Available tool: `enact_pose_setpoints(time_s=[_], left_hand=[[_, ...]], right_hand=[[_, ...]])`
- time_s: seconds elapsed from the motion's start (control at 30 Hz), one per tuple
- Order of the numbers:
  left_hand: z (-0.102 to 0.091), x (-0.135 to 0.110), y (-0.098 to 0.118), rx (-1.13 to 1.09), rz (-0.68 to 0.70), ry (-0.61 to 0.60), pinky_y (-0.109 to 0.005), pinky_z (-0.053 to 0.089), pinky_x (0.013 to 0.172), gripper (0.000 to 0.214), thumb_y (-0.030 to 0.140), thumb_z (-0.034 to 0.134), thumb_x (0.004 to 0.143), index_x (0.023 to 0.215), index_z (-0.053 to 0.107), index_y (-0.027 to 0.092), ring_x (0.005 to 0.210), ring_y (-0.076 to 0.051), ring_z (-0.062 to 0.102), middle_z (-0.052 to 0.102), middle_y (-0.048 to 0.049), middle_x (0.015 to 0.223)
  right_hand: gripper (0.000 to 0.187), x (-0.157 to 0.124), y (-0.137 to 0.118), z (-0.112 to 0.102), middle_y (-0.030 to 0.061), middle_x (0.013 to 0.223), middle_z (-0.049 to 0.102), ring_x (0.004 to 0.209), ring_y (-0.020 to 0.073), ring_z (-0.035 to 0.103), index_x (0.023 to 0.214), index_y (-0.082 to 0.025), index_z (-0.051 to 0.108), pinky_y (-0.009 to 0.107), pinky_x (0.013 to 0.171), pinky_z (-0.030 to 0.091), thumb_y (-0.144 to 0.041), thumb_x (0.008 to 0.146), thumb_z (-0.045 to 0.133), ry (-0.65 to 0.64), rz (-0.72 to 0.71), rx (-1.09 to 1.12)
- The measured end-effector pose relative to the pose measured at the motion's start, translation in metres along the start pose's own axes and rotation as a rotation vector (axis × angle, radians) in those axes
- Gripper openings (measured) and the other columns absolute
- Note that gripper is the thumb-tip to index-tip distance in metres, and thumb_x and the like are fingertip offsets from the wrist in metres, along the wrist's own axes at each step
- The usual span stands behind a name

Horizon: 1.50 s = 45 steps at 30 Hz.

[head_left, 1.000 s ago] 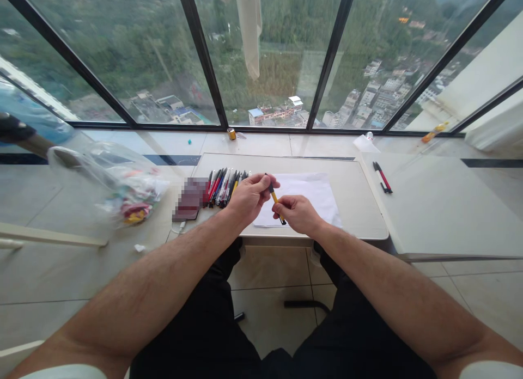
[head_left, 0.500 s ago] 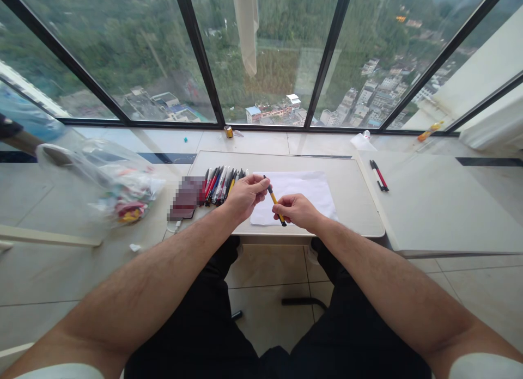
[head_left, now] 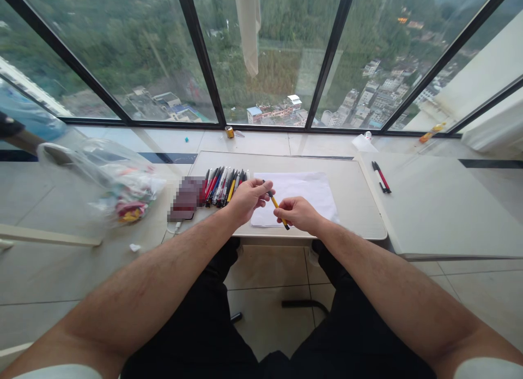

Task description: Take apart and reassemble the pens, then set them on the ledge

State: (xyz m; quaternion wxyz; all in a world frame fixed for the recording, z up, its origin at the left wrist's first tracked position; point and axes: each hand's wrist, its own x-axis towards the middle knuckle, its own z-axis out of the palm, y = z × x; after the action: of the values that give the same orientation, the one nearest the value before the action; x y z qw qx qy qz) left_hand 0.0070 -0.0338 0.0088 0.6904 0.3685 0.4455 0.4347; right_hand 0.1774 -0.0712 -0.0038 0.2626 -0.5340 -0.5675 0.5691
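A yellow pen [head_left: 274, 200] with black ends slants between my two hands, above the white paper [head_left: 304, 188]. My left hand [head_left: 254, 196] pinches its upper black end between thumb and fingers. Lower down the barrel, my right hand [head_left: 297, 213] grips the same pen, and its black lower end sticks out below the fingers. Just left of my left hand lies a row of pens [head_left: 220, 185] in red, blue, black, white and yellow. A dark reddish, partly pixelated phone-like thing [head_left: 186, 199] is beside that row.
The low table [head_left: 359, 205] carries the paper and pens. On a second white board [head_left: 449, 205] to the right lie two pens [head_left: 382, 177], one red. A clear plastic bag [head_left: 126, 188] sits at left; a small gold can [head_left: 229, 132] stands by the window.
Both hands and the yellow pen have shifted very slightly right and down in view. Each hand keeps its grip on the pen.
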Motion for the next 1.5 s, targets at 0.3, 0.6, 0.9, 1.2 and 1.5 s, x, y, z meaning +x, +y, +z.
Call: enact_pose_setpoints(time_s=[0.3, 0.6, 0.9, 1.2, 1.5], left_hand=[[0.000, 0.003, -0.009, 0.069, -0.005, 0.038, -0.022, 0.036, 0.047, 0.033, 0.031, 0.082, 0.064, 0.069, 0.053, 0.016, 0.053, -0.009, 0.053, 0.064, -0.0044, 0.067], [0.004, 0.003, -0.011, 0.083, -0.007, 0.031, -0.023, 0.039, 0.049, 0.032, 0.029, 0.082, 0.063, 0.067, 0.054, 0.015, 0.053, -0.011, 0.056, 0.061, -0.0026, 0.061], [0.000, 0.005, -0.011, 0.052, 0.012, 0.057, -0.022, 0.039, 0.050, 0.028, 0.032, 0.080, 0.066, 0.072, 0.059, 0.014, 0.056, -0.010, 0.056, 0.067, -0.0069, 0.073], [0.001, 0.007, -0.011, 0.051, 0.026, 0.076, -0.022, 0.040, 0.051, 0.030, 0.032, 0.081, 0.064, 0.076, 0.061, 0.014, 0.057, -0.010, 0.057, 0.066, -0.0051, 0.071], [0.006, 0.008, -0.006, 0.043, 0.029, 0.067, -0.023, 0.039, 0.050, 0.025, 0.028, 0.077, 0.066, 0.080, 0.062, 0.014, 0.056, -0.011, 0.058, 0.068, -0.0064, 0.075]], right_hand=[[0.018, 0.000, 0.004, -0.002, 0.0011, 0.061, 0.065, 0.049, 0.0080, 0.050, 0.066, -0.016, 0.061, 0.019, 0.045, 0.038, -0.031, 0.075, 0.065, 0.032, -0.008, -0.080], [0.018, 0.000, 0.005, -0.006, 0.0007, 0.060, 0.065, 0.050, 0.0087, 0.051, 0.066, -0.017, 0.060, 0.020, 0.045, 0.038, -0.032, 0.074, 0.066, 0.056, -0.004, -0.096], [0.016, 0.000, 0.006, -0.005, 0.0013, 0.061, 0.065, 0.051, 0.0095, 0.054, 0.068, -0.016, 0.061, 0.019, 0.045, 0.039, -0.031, 0.074, 0.067, 0.058, 0.007, -0.107], [0.017, 0.001, 0.005, -0.004, 0.0005, 0.061, 0.065, 0.052, 0.0096, 0.054, 0.068, -0.017, 0.060, 0.020, 0.045, 0.040, -0.031, 0.073, 0.067, 0.077, 0.011, -0.114], [0.021, 0.002, 0.006, -0.006, -0.0016, 0.059, 0.061, 0.052, 0.0107, 0.056, 0.066, -0.018, 0.057, 0.021, 0.046, 0.042, -0.035, 0.070, 0.069, 0.118, -0.015, -0.149]])
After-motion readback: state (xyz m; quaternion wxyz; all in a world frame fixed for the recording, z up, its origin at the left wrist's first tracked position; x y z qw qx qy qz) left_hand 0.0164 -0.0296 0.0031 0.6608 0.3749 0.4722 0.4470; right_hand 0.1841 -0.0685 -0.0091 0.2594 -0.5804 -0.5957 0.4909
